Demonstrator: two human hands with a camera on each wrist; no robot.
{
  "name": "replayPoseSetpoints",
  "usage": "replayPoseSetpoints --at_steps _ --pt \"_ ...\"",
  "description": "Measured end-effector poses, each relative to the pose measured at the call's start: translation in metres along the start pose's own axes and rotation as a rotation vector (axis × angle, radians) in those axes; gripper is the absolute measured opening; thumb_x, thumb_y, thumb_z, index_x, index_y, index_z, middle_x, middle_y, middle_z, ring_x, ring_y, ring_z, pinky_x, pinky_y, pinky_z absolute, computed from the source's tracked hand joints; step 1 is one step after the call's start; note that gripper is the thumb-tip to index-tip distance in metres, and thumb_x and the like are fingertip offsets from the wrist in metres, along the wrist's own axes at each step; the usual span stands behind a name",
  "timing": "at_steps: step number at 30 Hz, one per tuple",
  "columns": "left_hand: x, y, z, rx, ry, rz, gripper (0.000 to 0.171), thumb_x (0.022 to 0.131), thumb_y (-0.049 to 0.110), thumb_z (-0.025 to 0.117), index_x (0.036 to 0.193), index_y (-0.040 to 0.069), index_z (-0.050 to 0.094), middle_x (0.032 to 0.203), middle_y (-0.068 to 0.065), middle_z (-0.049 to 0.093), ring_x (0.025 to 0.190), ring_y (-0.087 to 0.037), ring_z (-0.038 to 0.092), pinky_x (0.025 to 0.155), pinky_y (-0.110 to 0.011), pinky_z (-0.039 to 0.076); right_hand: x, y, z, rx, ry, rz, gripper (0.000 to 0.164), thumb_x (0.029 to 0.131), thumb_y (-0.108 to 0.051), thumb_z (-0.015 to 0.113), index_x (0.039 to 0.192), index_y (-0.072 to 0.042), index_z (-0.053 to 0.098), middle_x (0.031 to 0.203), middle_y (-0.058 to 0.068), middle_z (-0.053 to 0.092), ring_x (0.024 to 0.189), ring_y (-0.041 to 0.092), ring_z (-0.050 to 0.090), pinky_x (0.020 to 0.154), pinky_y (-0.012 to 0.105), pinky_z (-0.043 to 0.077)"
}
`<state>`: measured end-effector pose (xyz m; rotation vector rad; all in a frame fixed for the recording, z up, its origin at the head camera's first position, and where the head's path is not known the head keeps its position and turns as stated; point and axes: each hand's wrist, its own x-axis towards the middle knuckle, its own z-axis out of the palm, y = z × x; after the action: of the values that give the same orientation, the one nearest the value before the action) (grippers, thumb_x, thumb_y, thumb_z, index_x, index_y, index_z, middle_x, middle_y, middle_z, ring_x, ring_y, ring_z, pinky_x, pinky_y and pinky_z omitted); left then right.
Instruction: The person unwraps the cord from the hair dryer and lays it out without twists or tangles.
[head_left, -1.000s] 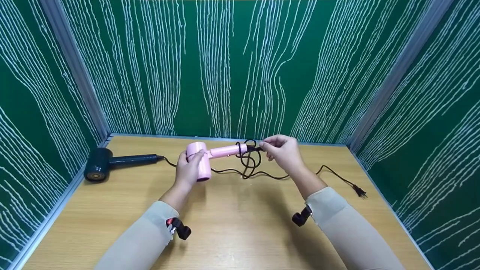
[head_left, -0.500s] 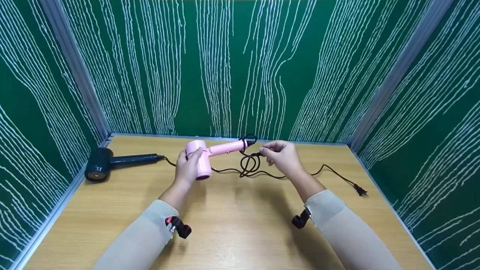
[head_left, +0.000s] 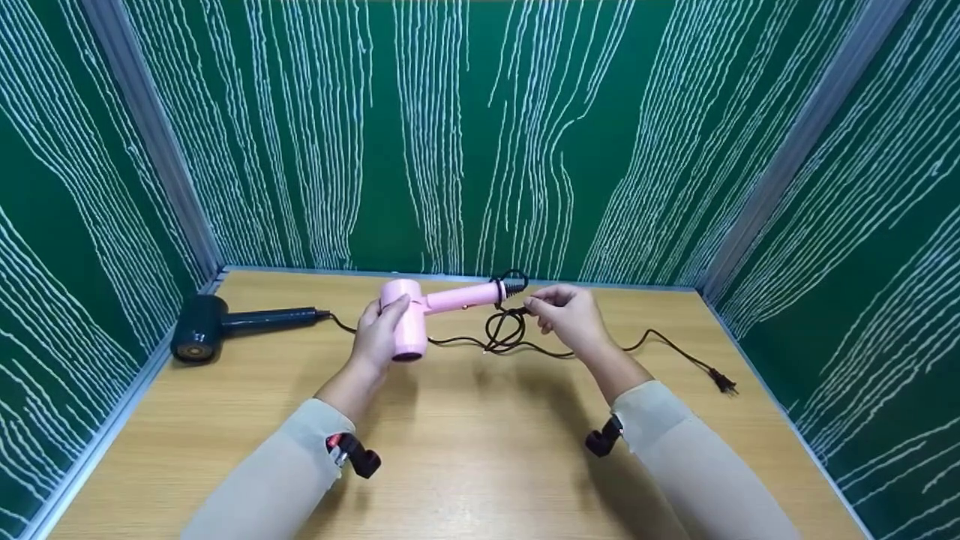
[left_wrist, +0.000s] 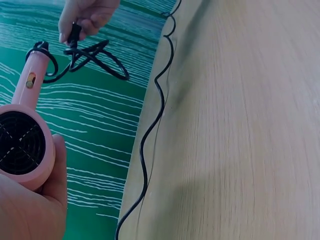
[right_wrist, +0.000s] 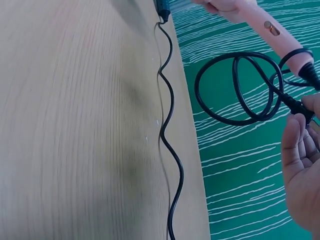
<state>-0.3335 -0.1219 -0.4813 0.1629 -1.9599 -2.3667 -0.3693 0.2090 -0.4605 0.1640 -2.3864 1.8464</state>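
Note:
My left hand (head_left: 375, 339) grips the barrel of a pink hair dryer (head_left: 410, 330) and holds it above the table. Its handle extends to the right, with black cord wrapped around the handle's end. Between thumb and fingers, my right hand (head_left: 571, 319) pinches the black plug (right_wrist: 297, 105) of that cord, just beyond the handle end. In the right wrist view, loose loops of the cord (right_wrist: 247, 53) hang between plug and handle. The left wrist view shows the round dark grille (left_wrist: 19, 142) of the dryer facing the camera. The plug's prongs are hidden.
A dark green hair dryer (head_left: 199, 330) lies at the table's far left. Its black cord (head_left: 457, 339) runs wavily rightward behind both hands, ending in a two-prong plug (head_left: 722, 381) near the right edge. Green walls with white streaks (head_left: 480, 150) enclose the wooden table (head_left: 450, 465).
My right hand has come slightly down with the plug, away from the dryer's handle end. The cord loops now hang lower. The pink dryer has shifted slightly right.

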Motion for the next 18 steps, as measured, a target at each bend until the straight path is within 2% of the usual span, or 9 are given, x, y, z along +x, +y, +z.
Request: replayPoseSetpoints --at_steps 5,9,14,18 --pt "-0.001 0.000 -0.002 -0.010 -0.032 -0.019 0.053 0.114 0.035 0.063 0.153 0.000 0.054 0.113 -0.012 0.072 0.094 -0.020 0.072 0.078 -0.030 0.062 0.002 0.003 -0.002 -0.006 0.004 0.026 0.013 0.101 -0.012 0.085 0.107 -0.002 0.083 0.081 -0.003 0.077 0.064 0.009 0.067 0.061 0.024 0.063" --pt "-0.002 0.000 -0.005 -0.011 -0.088 -0.047 0.053 0.115 0.034 0.063 0.155 0.001 0.053 0.117 -0.013 0.073 0.096 -0.020 0.072 0.078 -0.031 0.064 0.004 0.003 -0.004 -0.020 0.011 0.035 0.014 0.101 -0.010 0.083 0.110 0.001 0.083 0.081 -0.002 0.078 0.064 0.009 0.068 0.061 0.023 0.063" --pt "-0.001 0.003 -0.010 0.023 -0.156 -0.077 0.052 0.115 0.034 0.063 0.154 0.001 0.051 0.118 -0.015 0.072 0.095 -0.022 0.074 0.076 -0.032 0.066 0.009 0.003 -0.010 -0.075 0.013 0.046 0.018 0.104 -0.013 0.082 0.116 0.000 0.083 0.085 -0.001 0.079 0.067 0.010 0.070 0.064 0.024 0.065" --pt "0.001 0.008 -0.016 0.072 -0.180 -0.084 0.057 0.114 0.035 0.065 0.158 0.002 0.049 0.120 -0.015 0.071 0.094 -0.021 0.074 0.076 -0.033 0.067 0.013 0.000 -0.014 -0.128 0.007 0.040 0.018 0.104 -0.018 0.085 0.115 -0.004 0.084 0.091 -0.002 0.080 0.073 0.010 0.070 0.069 0.025 0.066"
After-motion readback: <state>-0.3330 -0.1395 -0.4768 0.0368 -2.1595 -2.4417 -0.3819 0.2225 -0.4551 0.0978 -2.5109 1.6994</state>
